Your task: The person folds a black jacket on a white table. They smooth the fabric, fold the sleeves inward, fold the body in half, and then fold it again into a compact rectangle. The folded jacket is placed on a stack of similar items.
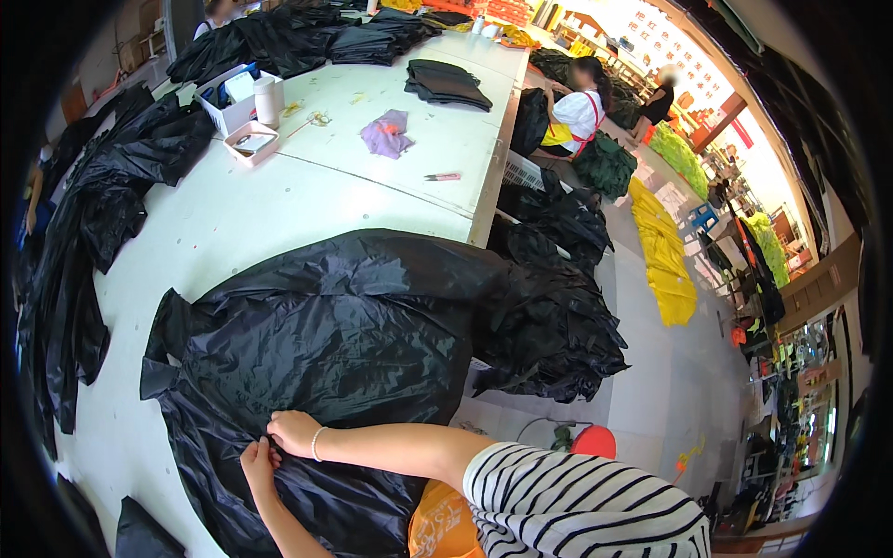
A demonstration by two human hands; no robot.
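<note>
A large black garment (321,344) of thin, shiny fabric lies spread over the near part of the white table, its collar end toward the left and its far side hanging off the right edge. My right hand (296,433), with a pale beaded bracelet at the wrist, pinches the fabric near the garment's front. Just left of it and slightly nearer, my left hand (260,459) is closed on the same fabric. The fingertips almost meet, and any small part between them is too small to make out.
On the white table (372,191) are a purple cloth (386,134), a pink cutter-like tool (443,176), a white box (237,98), a bottle (267,102) and a pink tray (251,141). Folded black fabric (448,84) lies farther back; more black fabric (139,167) drapes along the left. Another person (579,116) sits at right.
</note>
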